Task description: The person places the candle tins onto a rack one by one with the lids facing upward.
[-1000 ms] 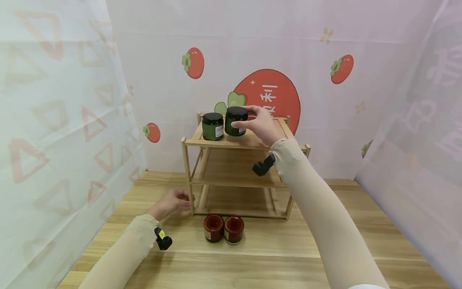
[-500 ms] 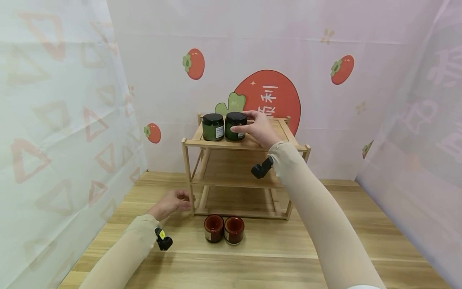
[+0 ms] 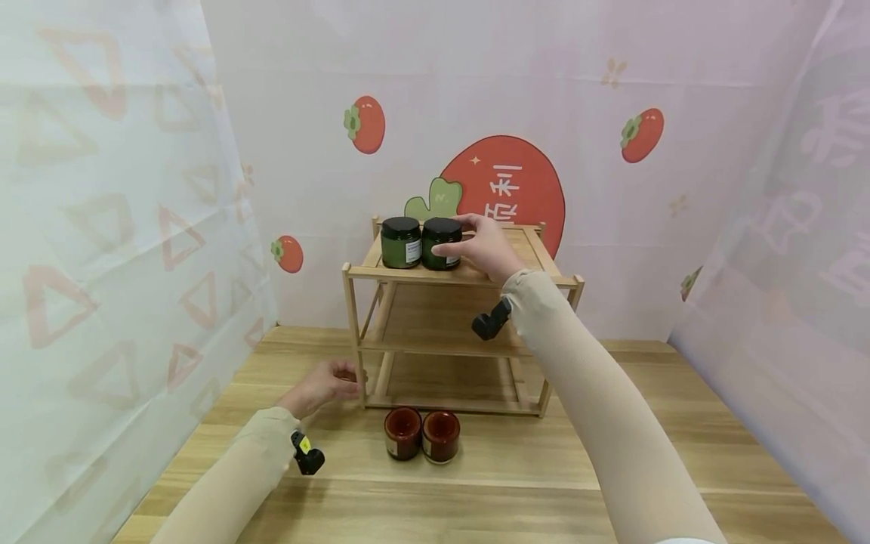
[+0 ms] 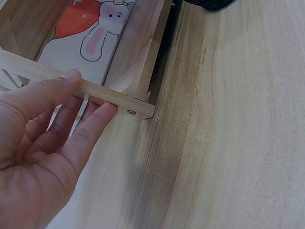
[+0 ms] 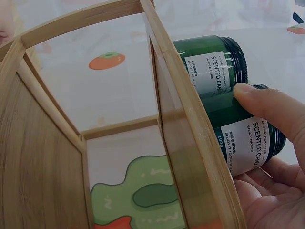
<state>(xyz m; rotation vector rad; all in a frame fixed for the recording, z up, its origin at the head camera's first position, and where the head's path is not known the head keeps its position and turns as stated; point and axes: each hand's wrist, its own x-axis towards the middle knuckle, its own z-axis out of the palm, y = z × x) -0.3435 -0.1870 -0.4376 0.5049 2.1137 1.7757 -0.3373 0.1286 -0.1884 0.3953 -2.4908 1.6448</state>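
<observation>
At frame centre a wooden rack [image 3: 435,341] stands on the table [image 3: 612,461]. The left hand [image 3: 319,387] pinches its lower left rail. On the top shelf the right hand [image 3: 484,245] curls round a green candle jar [image 3: 440,243], touching a second green jar [image 3: 400,242]. Two red jars [image 3: 421,434] stand below, just before the rack.
</observation>
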